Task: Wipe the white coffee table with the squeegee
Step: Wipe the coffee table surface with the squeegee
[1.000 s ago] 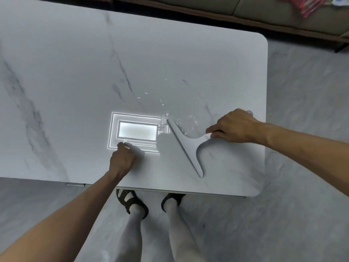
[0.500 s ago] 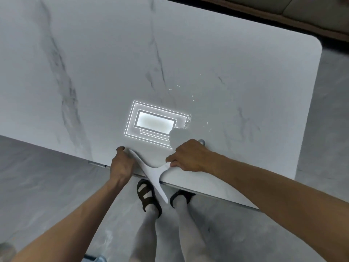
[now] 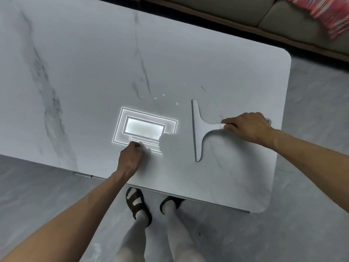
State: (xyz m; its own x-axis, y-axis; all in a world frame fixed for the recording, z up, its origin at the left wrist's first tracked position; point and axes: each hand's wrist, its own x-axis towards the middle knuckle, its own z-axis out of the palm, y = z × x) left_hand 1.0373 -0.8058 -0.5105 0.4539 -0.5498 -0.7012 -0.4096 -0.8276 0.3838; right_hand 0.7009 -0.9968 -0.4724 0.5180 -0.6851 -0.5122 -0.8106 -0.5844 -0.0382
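Observation:
The white marble-veined coffee table (image 3: 85, 69) fills most of the view. A white T-shaped squeegee (image 3: 197, 129) lies flat on its right part, blade on the left and running near to far. My right hand (image 3: 249, 127) grips the squeegee's handle from the right. My left hand (image 3: 131, 157) rests as a closed fist on the tabletop near the front edge, left of the squeegee and apart from it, holding nothing I can see. A few small white specks (image 3: 163, 95) lie on the table beyond the blade.
A bright ceiling-light reflection (image 3: 145, 127) glares on the table just beyond my left hand. A grey sofa (image 3: 264, 10) with striped red fabric (image 3: 332, 14) stands past the far edge. My sandalled feet (image 3: 138, 205) stand on the grey floor under the front edge.
The squeegee was drawn to the front edge beside my left hand, then carried back onto the right part of the table, blade now running near to far. My left hand moved slightly inward.

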